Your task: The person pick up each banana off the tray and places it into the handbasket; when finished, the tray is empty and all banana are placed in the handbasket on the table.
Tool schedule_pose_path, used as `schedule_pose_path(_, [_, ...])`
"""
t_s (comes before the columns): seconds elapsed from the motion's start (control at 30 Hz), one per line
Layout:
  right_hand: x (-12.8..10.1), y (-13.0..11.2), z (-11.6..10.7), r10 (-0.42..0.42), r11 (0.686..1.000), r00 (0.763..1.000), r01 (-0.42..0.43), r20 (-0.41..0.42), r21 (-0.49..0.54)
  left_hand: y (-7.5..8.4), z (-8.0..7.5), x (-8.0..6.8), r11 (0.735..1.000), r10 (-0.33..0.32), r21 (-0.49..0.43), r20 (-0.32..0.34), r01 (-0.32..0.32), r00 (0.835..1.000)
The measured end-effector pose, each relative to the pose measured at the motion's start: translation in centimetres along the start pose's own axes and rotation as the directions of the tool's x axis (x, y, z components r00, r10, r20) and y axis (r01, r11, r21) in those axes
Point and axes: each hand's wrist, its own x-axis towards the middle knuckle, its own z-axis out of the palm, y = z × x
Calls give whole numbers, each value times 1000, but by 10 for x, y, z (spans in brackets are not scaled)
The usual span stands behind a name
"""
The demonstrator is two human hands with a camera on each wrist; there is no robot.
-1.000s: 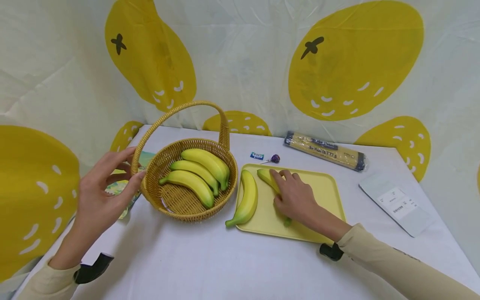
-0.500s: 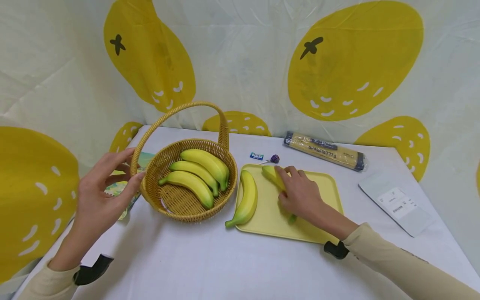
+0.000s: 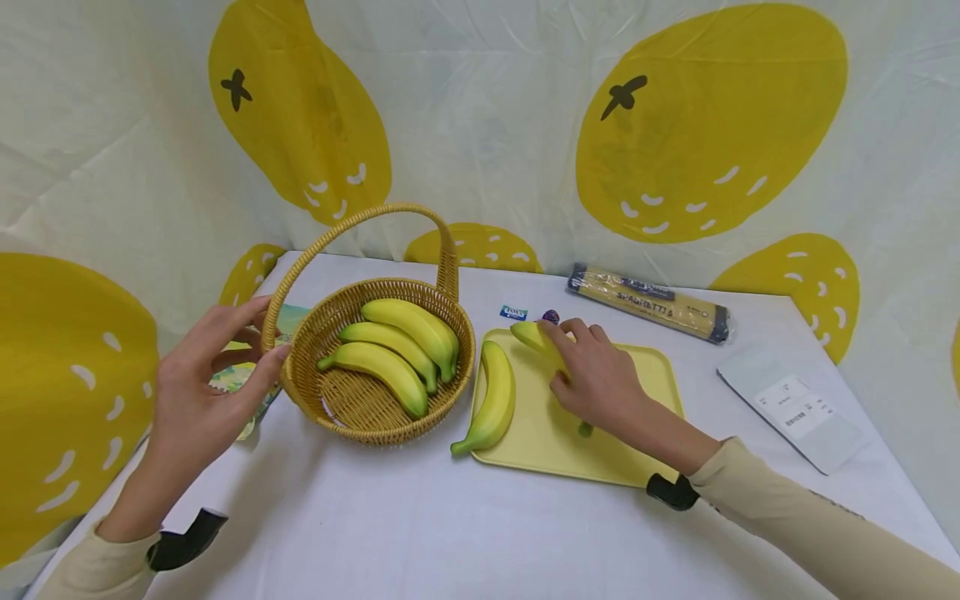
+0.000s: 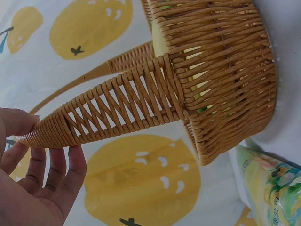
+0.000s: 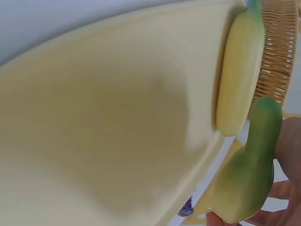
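My left hand [image 3: 213,367] pinches the left side of the wicker basket's [image 3: 375,433] arched handle [image 4: 108,108] between thumb and fingers. Inside that basket lie several yellow bananas [image 3: 375,371] with green tips. Over the pale yellow tray [image 3: 637,417], my right hand [image 3: 600,375] grips a banana [image 5: 249,174]; in the right wrist view it hangs above the tray, green end toward the camera, and its middle is hidden by my hand in the head view. Another banana [image 3: 495,396] lies along the tray's left edge, its stem poking past the rim.
Behind the tray are a small blue-green packet [image 3: 513,312] and a purple-wrapped lollipop [image 3: 551,317]. A spaghetti pack [image 3: 648,302] lies at the back right, with a pale pouch [image 3: 791,408] nearer. A colourful green-yellow packet [image 4: 273,188] sits left of the basket, partly hidden.
My right hand has taken hold of the banana and lifted it off the tray, shifting slightly right, then a little back and up. The left hand and basket have stayed put.
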Motion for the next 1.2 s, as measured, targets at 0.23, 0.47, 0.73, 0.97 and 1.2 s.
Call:
schedule_pose_path(0.23, [10, -11, -9, -58, 998, 997, 58, -47, -3, 0, 0, 0, 1000, -1, -5, -6, 1, 1000])
schedule_pose_path(0.47, [24, -30, -21, -127, 992, 988, 126, -84, -15, 2, 1, 0, 1000, -1, -12, -19, 1, 1000])
schedule_pose_path(0.73, [43, -57, -31, -195, 981, 978, 192, -78, -40, 2, 2, 1, 1000, 6, -19, -28, -7, 1000])
schedule_pose_path(0.97, [66, -86, -33, -260, 965, 963, 258, -65, -44, 3, 1, 1, 1000, 8, -18, -25, -9, 1000])
schedule_pose_path(1.2, [93, -110, -30, -279, 958, 960, 277, -10, -70, 1, 1, 1, 999, 14, -39, -30, -15, 999])
